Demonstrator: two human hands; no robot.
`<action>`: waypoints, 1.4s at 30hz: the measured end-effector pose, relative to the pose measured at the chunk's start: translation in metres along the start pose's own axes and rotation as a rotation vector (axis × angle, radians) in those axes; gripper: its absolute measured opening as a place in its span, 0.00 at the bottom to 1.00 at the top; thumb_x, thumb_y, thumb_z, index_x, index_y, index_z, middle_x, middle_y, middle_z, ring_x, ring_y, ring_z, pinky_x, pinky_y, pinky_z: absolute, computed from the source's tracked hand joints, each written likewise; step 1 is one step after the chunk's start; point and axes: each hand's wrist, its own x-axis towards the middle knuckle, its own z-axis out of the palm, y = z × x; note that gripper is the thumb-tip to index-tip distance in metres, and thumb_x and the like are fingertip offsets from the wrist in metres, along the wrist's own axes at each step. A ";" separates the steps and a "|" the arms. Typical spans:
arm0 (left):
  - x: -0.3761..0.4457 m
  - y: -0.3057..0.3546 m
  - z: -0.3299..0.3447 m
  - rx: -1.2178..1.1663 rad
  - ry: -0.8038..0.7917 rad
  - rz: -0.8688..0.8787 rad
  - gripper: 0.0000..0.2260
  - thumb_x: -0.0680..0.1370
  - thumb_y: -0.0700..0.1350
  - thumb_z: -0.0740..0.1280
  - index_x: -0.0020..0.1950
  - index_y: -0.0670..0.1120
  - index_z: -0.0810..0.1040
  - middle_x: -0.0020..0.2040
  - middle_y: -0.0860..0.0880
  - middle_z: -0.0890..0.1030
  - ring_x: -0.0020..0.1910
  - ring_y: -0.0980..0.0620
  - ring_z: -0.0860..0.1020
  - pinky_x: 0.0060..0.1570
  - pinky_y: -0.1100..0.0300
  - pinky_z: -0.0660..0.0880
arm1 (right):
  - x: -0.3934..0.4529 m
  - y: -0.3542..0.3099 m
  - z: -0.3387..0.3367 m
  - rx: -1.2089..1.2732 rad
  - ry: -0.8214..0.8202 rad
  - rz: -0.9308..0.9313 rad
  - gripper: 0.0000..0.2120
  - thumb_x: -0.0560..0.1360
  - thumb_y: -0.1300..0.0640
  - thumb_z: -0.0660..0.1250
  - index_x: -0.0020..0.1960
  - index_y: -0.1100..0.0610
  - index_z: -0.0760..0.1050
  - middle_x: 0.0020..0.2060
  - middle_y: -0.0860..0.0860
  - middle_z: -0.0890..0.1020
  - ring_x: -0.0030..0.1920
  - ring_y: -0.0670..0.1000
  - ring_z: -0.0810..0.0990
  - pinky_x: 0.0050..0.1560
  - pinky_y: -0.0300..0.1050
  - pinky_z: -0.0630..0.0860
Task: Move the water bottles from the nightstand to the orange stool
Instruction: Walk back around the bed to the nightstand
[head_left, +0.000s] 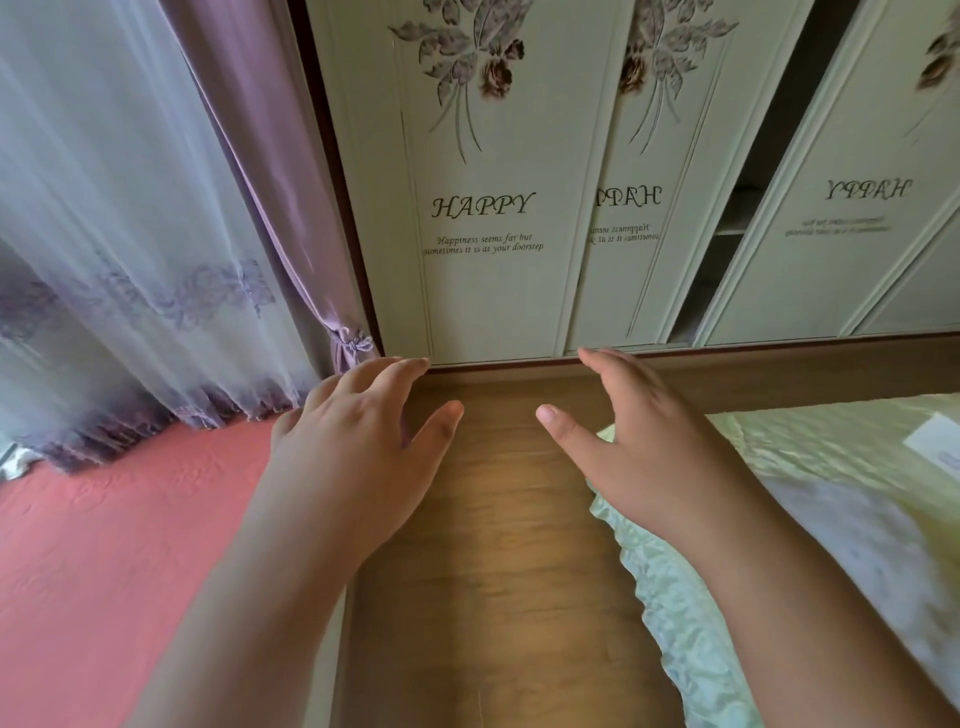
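From the head view, both hands are held out over the wooden floor (498, 519), facing the wardrobe (483, 218) with its flower print and the word HAPPY. The left hand (358, 441) hovers just short of the wardrobe's bottom edge, fingers spread and relaxed, holding nothing. The right hand (639, 447) is beside it, thumb stretched toward the left one, fingers loose, also empty. To the left of the wardrobe hang a sheer curtain (119, 249) and a purple drape (270, 197); below them lies a coral-red surface (114, 545). Right of the wardrobe's foot, pale green bedding (779, 519) spills over the bed edge.

No water bottle, nightstand or orange stool shows here, so I cannot say where they are or how many bottles remain. My guess is the person is between trips or only setting out. To do it well, I would turn toward the nightstand first, then take each bottle round its middle with a full grip and keep it upright.

Whether the coral-red surface is a mat or a cover is hard to tell. The gap between the wardrobe doors is too dark to make out.
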 end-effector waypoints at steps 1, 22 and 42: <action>0.005 -0.003 0.000 0.000 -0.010 0.008 0.29 0.75 0.71 0.46 0.75 0.65 0.60 0.75 0.61 0.63 0.75 0.51 0.62 0.69 0.44 0.62 | 0.005 -0.002 0.002 -0.002 0.001 0.002 0.35 0.76 0.31 0.57 0.79 0.43 0.56 0.79 0.41 0.58 0.78 0.46 0.57 0.76 0.52 0.61; 0.199 0.033 0.023 0.033 0.024 -0.044 0.29 0.74 0.70 0.47 0.74 0.65 0.61 0.75 0.63 0.63 0.75 0.53 0.61 0.71 0.45 0.60 | 0.222 0.037 -0.013 0.049 0.018 -0.087 0.34 0.77 0.32 0.57 0.79 0.44 0.55 0.77 0.40 0.59 0.75 0.46 0.63 0.69 0.48 0.65; 0.391 0.093 0.097 0.001 -0.071 0.041 0.27 0.76 0.70 0.48 0.74 0.66 0.58 0.75 0.65 0.61 0.75 0.55 0.59 0.70 0.47 0.59 | 0.385 0.126 -0.036 0.016 0.012 0.052 0.35 0.77 0.31 0.57 0.79 0.42 0.55 0.77 0.40 0.62 0.75 0.47 0.62 0.71 0.49 0.64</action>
